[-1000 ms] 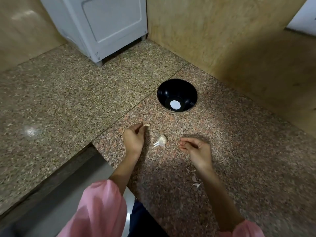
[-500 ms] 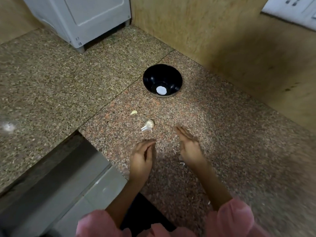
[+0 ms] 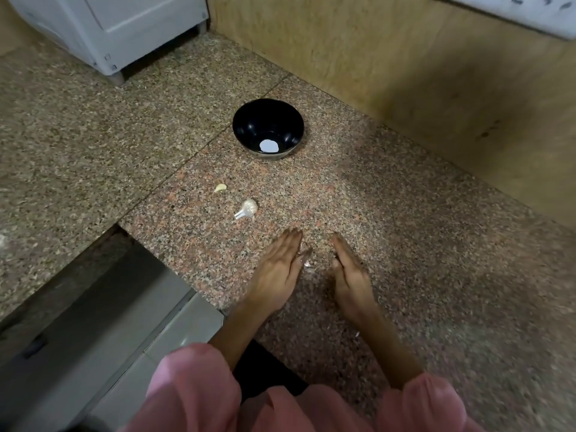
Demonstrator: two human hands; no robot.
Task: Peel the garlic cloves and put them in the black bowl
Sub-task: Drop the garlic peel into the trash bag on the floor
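Garlic sits in two pieces on the speckled pink-brown granite counter (image 3: 405, 244): a small pale yellow peeled clove (image 3: 220, 187) furthest left, and just right of it the white papery remnant of the garlic bulb (image 3: 247, 208) with its stalk pointing left. Both lie well short of the glossy black round bowl (image 3: 268, 127), which seems to hold no garlic, only a white glare spot. Nearer the counter edge, the left hand (image 3: 277, 269) lies flat with straight fingers, gripping nothing; a few thin white skin scraps (image 3: 308, 265) lie between it and the right hand (image 3: 349, 275), also flat and empty. As I judge it, the risk is that a sweep gathering the skins catches the loose clove and knocks it off the open left edge, or that it gets left out of the bowl
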